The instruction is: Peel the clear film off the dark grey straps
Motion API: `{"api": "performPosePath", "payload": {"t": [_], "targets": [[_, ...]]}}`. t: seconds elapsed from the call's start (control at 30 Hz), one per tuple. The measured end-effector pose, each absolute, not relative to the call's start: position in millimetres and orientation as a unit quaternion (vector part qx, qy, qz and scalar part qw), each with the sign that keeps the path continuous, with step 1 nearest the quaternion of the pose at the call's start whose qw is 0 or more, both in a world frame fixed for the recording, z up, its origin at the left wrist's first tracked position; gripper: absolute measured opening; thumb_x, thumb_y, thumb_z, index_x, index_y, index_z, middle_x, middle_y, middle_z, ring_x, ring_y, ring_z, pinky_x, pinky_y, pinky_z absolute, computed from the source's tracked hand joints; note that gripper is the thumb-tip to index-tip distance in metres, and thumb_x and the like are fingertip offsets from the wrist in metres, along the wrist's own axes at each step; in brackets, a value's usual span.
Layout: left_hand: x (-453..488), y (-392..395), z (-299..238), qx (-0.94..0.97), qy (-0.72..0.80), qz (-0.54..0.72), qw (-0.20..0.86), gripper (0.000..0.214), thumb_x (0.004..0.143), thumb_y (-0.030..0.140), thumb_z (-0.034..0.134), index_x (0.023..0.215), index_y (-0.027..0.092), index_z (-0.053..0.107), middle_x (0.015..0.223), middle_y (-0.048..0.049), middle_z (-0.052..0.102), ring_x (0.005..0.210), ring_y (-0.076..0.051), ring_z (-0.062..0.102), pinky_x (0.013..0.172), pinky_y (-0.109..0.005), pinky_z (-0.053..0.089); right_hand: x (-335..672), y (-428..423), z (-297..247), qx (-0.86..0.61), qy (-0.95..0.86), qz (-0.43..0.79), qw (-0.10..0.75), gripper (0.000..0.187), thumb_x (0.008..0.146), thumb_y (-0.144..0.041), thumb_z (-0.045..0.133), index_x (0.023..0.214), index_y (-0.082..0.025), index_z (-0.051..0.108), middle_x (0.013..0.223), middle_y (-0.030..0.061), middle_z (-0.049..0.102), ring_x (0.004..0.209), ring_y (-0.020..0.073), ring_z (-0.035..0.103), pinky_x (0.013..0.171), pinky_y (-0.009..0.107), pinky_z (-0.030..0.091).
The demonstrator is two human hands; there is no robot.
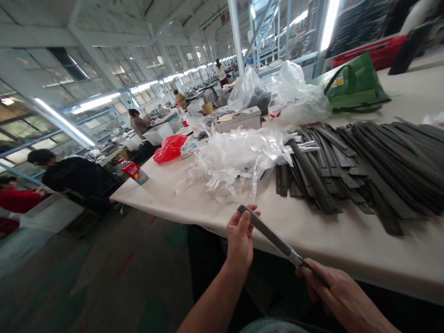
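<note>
A long dark grey strip (268,231) slants across in front of me, just off the table's front edge. My left hand (242,233) pinches its upper end between thumb and fingers. Closed around the lower part is my right hand (329,284). Beside the right fingers the strip has a pale, shiny patch; whether it is clear film or metal, I cannot tell. To the right, a large heap of similar dark strips (388,162) lies on the table. Beyond my left hand, crumpled clear plastic sleeves (232,157) are piled up, reaching the strips' left side.
The pale-covered table (166,199) carries a red drink bottle (133,170), a red plastic bag (169,148), a cardboard box (240,119), large clear bags (294,92) and a green bag (357,88). A seated person in black (78,178) is at the left; others work farther back.
</note>
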State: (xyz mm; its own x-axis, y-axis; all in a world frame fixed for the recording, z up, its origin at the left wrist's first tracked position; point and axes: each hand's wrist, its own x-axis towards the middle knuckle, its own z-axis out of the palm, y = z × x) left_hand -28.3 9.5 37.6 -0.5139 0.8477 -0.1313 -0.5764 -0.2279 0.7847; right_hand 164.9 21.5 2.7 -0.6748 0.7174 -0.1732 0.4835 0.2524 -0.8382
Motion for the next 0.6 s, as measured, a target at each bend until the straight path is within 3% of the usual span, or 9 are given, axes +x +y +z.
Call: {"api": "performPosePath", "payload": {"t": [0.1, 0.3, 0.5, 0.6], "targets": [[-18.6, 10.0, 33.1, 0.133, 0.429, 0.731, 0.514, 0.029, 0.063, 0.034, 0.083, 0.081, 0.015, 0.072, 0.083, -0.0064, 0.073, 0.076, -0.015, 0.066, 0.078, -0.028, 0.049, 163.6, 22.6, 0.7, -0.391, -0.784, 0.464, 0.129, 0.044, 0.092, -0.053, 0.028, 0.085, -0.021, 0.058, 0.062, 0.0021, 0.061, 0.054, 0.0172, 0.059, 0.048, 0.024, 0.044], [18.9, -10.6, 10.2, 0.134, 0.436, 0.659, 0.598, 0.026, 0.067, 0.031, 0.080, 0.083, 0.012, 0.072, 0.076, -0.0077, 0.072, 0.064, -0.015, 0.063, 0.062, -0.027, 0.051, 164.4, 28.3, -2.2, -0.388, -0.785, 0.460, 0.145, 0.043, 0.095, -0.051, 0.029, 0.076, -0.021, 0.054, 0.064, 0.0026, 0.061, 0.055, 0.0165, 0.058, 0.050, 0.024, 0.043], [2.8, -6.2, 7.2, 0.149, 0.518, 0.635, 0.553, 0.031, 0.061, 0.036, 0.083, 0.082, 0.015, 0.075, 0.081, -0.0064, 0.075, 0.077, -0.018, 0.068, 0.075, -0.027, 0.053, 185.3, 10.5, 5.3, -0.406, -0.770, 0.469, 0.151, 0.036, 0.097, -0.042, 0.033, 0.093, -0.020, 0.062, 0.069, -0.0012, 0.063, 0.054, 0.0120, 0.058, 0.054, 0.020, 0.043], [-7.7, -1.6, -3.6, 0.202, 0.569, 0.600, 0.525, 0.040, 0.053, 0.044, 0.085, 0.080, 0.015, 0.075, 0.083, -0.0081, 0.076, 0.080, -0.023, 0.070, 0.075, -0.031, 0.055, 210.2, 20.1, 10.8, -0.467, -0.762, 0.411, 0.180, 0.033, 0.095, -0.039, 0.038, 0.089, -0.020, 0.065, 0.067, -0.0027, 0.063, 0.051, 0.0106, 0.056, 0.052, 0.020, 0.041]]}}
